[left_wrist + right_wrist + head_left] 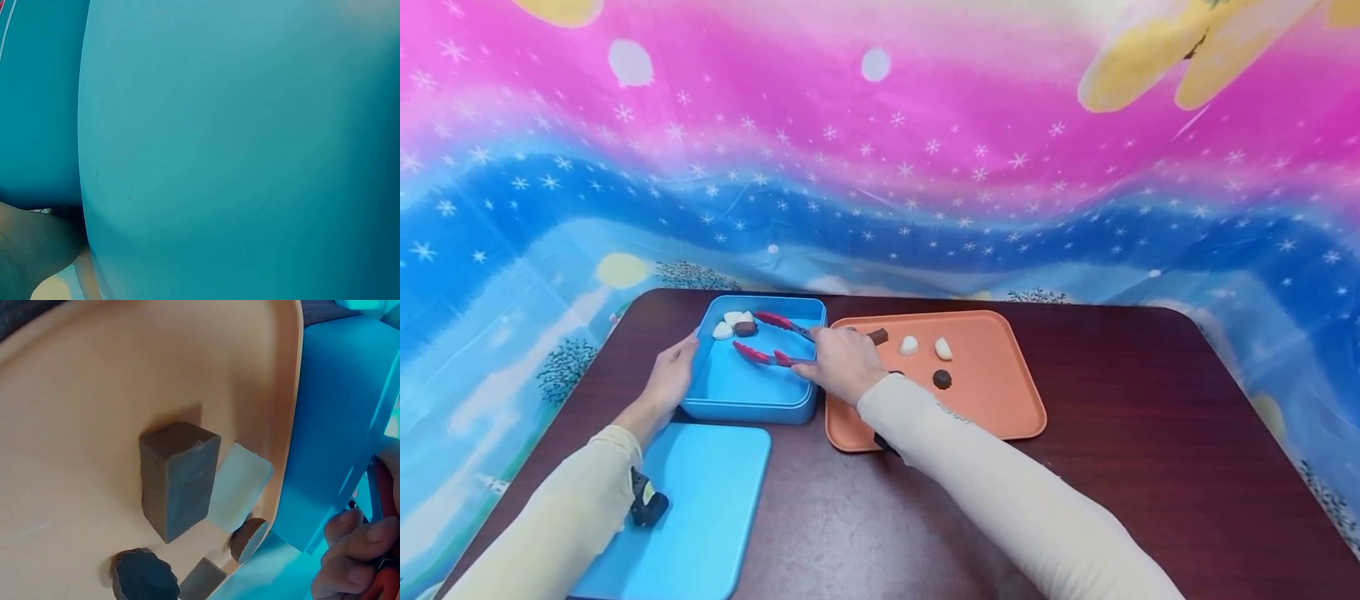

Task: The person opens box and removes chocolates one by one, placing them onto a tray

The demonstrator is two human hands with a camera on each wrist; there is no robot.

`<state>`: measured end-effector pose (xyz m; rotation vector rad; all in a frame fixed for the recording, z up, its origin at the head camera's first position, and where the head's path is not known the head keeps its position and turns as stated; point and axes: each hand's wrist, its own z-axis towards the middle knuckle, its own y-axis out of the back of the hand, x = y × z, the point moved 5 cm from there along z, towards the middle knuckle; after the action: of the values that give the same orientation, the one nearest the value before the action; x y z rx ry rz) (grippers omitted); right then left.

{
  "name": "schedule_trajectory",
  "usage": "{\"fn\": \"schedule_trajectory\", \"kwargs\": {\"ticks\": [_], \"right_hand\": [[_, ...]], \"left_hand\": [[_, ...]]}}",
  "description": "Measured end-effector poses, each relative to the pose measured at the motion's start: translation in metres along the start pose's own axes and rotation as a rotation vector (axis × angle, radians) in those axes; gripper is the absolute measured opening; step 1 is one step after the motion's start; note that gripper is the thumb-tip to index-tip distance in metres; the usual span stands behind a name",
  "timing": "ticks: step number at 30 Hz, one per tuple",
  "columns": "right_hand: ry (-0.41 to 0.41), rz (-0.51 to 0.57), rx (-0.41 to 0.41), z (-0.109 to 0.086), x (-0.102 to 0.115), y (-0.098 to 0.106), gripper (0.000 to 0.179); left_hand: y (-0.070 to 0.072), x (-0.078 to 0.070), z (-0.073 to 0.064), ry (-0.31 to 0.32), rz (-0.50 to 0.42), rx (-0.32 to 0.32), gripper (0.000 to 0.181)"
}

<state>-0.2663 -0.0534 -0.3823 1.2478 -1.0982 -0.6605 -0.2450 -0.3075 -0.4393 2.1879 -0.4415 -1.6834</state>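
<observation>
My right hand (850, 362) grips a pair of tongs (775, 360) with red tips, also seen as the hand (353, 559) in the right wrist view. The spread tips reach into the blue box (722, 400), with nothing between them. Just left of the upper tip, a brown chocolate (745, 329) lies beside several white pieces (722, 331) in the box's far left corner. My left hand (670, 379) rests against the box's left outer wall, fingers extended along it. In the left wrist view, part of that hand (34, 250) shows beside the box.
An orange tray (992, 400) right of the box carries white pieces (908, 345) and brown chocolates (942, 379); my right forearm crosses its front. A blue lid (700, 508) lies in front of the box, under my left wrist. Behind the table hangs a patterned cloth (880, 167).
</observation>
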Motion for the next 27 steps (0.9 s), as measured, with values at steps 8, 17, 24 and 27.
{"fn": "schedule_trajectory", "kwargs": {"ticks": [8, 17, 24, 27], "right_hand": [[0.012, -0.063, 0.006, 0.001, 0.005, -0.001, 0.05], [0.062, -0.126, -0.026, -0.002, 0.008, -0.001, 0.036], [0.064, 0.02, -0.029, -0.008, -0.001, 0.0, 0.049], [0.064, 0.085, -0.036, -0.013, -0.006, 0.001, 0.051]], "left_hand": [[-0.001, 0.001, 0.0, 0.003, -0.006, 0.006, 0.064], [0.0, 0.0, 0.0, 0.003, -0.01, 0.003, 0.063], [-0.001, -0.002, -0.001, 0.005, -0.012, 0.006, 0.063], [-0.001, -0.002, -0.002, 0.003, -0.015, 0.004, 0.063]]}}
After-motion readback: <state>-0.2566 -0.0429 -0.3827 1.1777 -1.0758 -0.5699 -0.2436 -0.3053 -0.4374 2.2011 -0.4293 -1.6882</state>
